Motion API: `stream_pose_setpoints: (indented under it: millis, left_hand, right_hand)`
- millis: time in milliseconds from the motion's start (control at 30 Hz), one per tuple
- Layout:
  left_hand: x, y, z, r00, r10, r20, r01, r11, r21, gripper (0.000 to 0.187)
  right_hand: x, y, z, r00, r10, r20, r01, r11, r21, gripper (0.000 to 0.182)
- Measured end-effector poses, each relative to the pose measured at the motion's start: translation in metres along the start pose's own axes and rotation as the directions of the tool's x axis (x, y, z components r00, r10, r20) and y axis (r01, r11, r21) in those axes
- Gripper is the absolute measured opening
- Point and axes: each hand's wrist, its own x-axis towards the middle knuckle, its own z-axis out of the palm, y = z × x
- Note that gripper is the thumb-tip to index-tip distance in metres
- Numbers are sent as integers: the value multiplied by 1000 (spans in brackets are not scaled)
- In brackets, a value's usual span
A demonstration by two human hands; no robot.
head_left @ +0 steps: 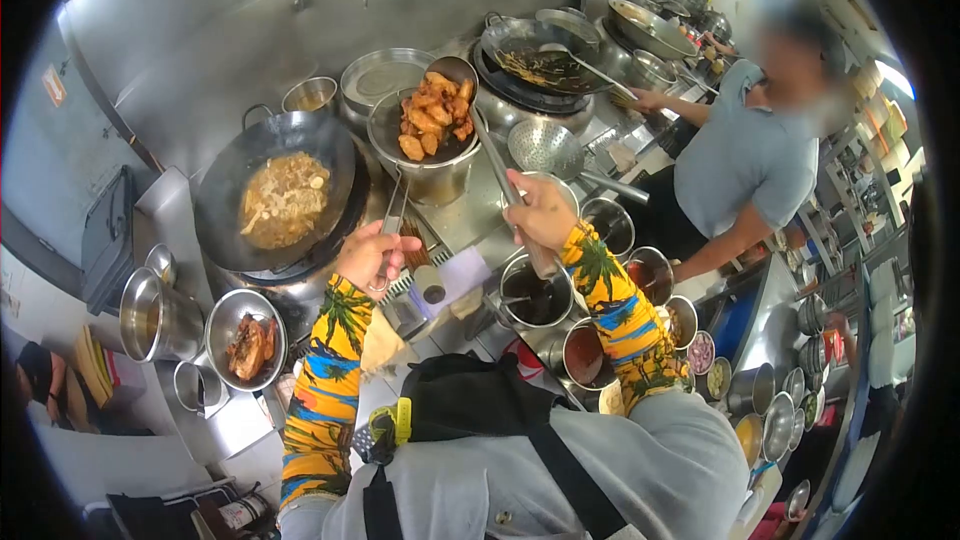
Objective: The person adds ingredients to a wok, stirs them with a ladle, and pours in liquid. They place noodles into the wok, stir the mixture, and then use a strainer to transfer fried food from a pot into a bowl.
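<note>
My left hand (374,256) is closed around the metal handle of a round strainer (382,130), which rests over a steel pot (440,185). Browned fried chicken pieces (430,120) are heaped in the strainer. In my right hand (545,212) is the long handle of a ladle (492,145); its dark bowl touches the far side of the heap. To the left stands a large black wok (222,225) holding a brown saucy stew (285,202).
A steel bowl (222,345) with dark cooked meat sits at lower left. A perforated skimmer (545,146) lies right of the pot. Several sauce pots, including a dark one (540,292), line the right counter. A co-worker (735,140) works at another wok (505,40).
</note>
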Motion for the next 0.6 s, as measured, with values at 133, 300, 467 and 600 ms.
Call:
stream_pose_setpoints:
  millis: [133,300,467,600]
  left_hand:
    - [1,0,2,1000,-7,-29,7,1000,14,14]
    - [1,-2,1,1000,-9,-22,9,999,35,15]
    - [-3,1,2,1000,-16,-13,17,999,30,13]
    - [-7,0,2,1000,-13,-15,13,1000,10,10]
  right_hand:
    - [20,48,-1,986,-151,-74,122,947,-299,73]
    - [10,71,39,945,-300,-130,126,700,-703,75]
    - [-8,111,66,930,-311,-195,63,659,-750,77]
    - [-10,97,52,963,-175,-203,-52,622,-781,72]
